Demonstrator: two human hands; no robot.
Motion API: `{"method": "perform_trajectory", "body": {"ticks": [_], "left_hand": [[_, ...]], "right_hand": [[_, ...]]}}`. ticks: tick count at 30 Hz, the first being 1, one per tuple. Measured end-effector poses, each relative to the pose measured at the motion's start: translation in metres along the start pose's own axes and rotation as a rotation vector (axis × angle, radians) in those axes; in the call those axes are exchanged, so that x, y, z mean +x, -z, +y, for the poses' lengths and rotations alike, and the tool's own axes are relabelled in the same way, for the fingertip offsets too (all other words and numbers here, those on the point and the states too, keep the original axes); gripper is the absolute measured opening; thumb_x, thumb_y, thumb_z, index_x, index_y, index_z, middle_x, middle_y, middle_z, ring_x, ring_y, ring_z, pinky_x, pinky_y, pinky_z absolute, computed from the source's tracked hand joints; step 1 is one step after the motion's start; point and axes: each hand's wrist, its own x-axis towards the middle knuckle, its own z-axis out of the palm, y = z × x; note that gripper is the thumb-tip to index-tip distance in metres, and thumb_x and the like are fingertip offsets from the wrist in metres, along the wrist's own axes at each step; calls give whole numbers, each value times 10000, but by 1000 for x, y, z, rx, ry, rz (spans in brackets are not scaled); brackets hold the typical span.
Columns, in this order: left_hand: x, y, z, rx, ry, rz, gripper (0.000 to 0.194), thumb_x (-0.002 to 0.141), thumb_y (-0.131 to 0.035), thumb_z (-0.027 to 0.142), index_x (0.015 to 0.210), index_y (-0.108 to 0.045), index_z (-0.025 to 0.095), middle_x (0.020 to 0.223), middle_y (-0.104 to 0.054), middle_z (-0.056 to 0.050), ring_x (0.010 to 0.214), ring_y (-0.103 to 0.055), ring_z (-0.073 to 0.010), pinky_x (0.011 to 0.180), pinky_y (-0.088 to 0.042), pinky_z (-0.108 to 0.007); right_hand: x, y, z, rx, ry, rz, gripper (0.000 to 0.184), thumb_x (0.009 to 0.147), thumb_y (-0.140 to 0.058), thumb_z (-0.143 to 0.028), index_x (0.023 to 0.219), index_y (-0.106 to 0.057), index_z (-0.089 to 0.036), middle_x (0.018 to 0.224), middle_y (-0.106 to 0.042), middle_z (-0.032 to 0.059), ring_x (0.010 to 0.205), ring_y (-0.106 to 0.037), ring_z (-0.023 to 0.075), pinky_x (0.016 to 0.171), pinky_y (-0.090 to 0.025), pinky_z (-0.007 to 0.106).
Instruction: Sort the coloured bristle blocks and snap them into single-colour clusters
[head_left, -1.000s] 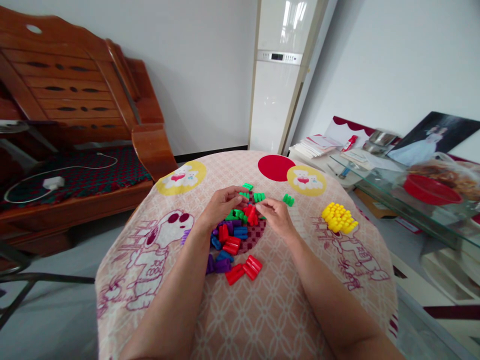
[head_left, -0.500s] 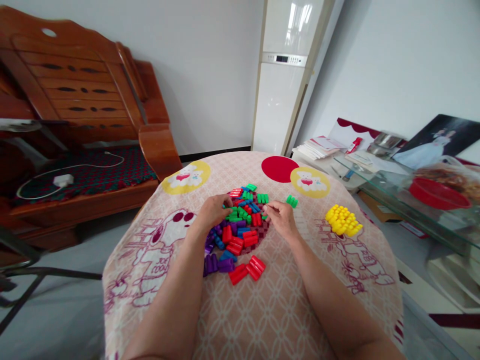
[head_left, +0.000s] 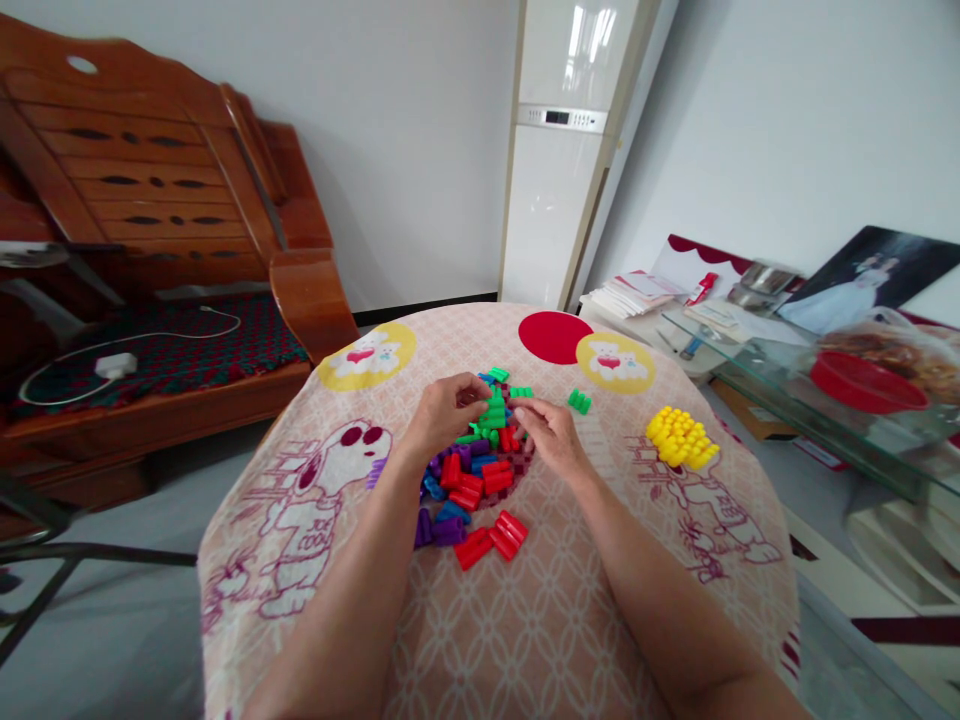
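Note:
My left hand (head_left: 448, 410) is closed over the far side of a pile of plastic building blocks, its thumb and fingers pinching a green block (head_left: 493, 410). Close by on the right, my right hand (head_left: 551, 432) has its thumb and fingers drawn together near that block's right end; what they hold, if anything, is hidden. Below the hands lie red blocks (head_left: 466, 492), purple blocks (head_left: 450, 530) and blue blocks (head_left: 433, 487), jumbled together. A lone green block (head_left: 579, 401) sits to the right of the pile.
A cluster of yellow blocks (head_left: 681, 438) stands on the right of the round table with its patterned cloth (head_left: 525, 630). A glass shelf (head_left: 780, 385) with a red bowl (head_left: 866, 382) is further right. At the left is a wooden bench (head_left: 157, 200).
My left hand has moved right and now raises a green block over the pile. My right hand has shifted slightly left, so the two hands are closer together.

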Motion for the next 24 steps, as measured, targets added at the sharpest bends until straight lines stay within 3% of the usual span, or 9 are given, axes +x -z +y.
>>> {"method": "perform_trajectory", "body": {"ticks": [5, 9, 13, 15, 17, 20, 22, 24], "left_hand": [[0, -19, 4, -66, -62, -122, 169, 698, -620, 197, 862, -657, 176, 814, -714, -36, 765, -678, -181, 715, -551, -299], [0, -25, 8, -85, -56, -105, 180, 693, -625, 187, 872, -643, 182, 826, -707, -33, 757, -682, -178, 722, -564, -308], [0, -28, 8, -115, -52, -87, 187, 707, -662, 240, 887, -656, 188, 846, -711, -41, 787, -692, -190, 770, -578, -335], [0, -27, 7, -121, -51, -70, 198, 727, -656, 263, 909, -673, 187, 868, -722, -49, 819, -698, -200, 796, -577, -344], [0, -23, 5, -102, -37, -21, 215, 742, -645, 277, 929, -686, 180, 873, -729, -54, 825, -699, -203, 793, -575, -340], [1, -11, 1, -39, 6, 73, 227, 751, -639, 297, 928, -696, 168, 838, -730, -50, 795, -691, -202, 751, -570, -322], [1, -4, -1, -1, 26, 113, 230, 752, -639, 314, 917, -701, 167, 798, -726, -43, 755, -683, -195, 706, -561, -303], [1, 2, -3, 23, 35, 134, 236, 750, -640, 326, 912, -706, 168, 774, -724, -39, 720, -675, -188, 673, -549, -288]], "right_hand": [[2, 2, 0, -30, 54, -4, 388, 855, -616, -505, 1057, -770, -212, 625, -665, 16, 631, -650, 199, 532, -486, 274], [6, 6, 1, 5, -13, -35, 350, 752, -715, -486, 919, -792, -188, 609, -677, 12, 552, -615, 169, 496, -465, 261], [5, 14, -5, 23, -103, -203, 313, 721, -724, -383, 955, -778, -182, 597, -686, 1, 488, -588, 141, 435, -422, 225], [6, 21, -6, 12, -114, -209, 285, 716, -702, -327, 954, -769, -186, 622, -699, 1, 497, -599, 139, 433, -422, 216], [9, 34, -3, 24, -107, -80, 285, 699, -697, -325, 931, -756, -171, 639, -704, 11, 512, -613, 148, 433, -425, 219], [17, 62, 9, 30, -70, 274, 344, 673, -710, -398, 893, -739, -135, 621, -693, 31, 533, -626, 174, 449, -445, 243], [22, 83, 21, -24, -39, 520, 386, 652, -718, -435, 884, -744, -127, 661, -711, 46, 593, -652, 197, 525, -501, 280], [24, 100, 36, -105, -17, 679, 396, 633, -719, -438, 879, -754, -130, 745, -742, 64, 694, -685, 225, 655, -549, 324]]}}
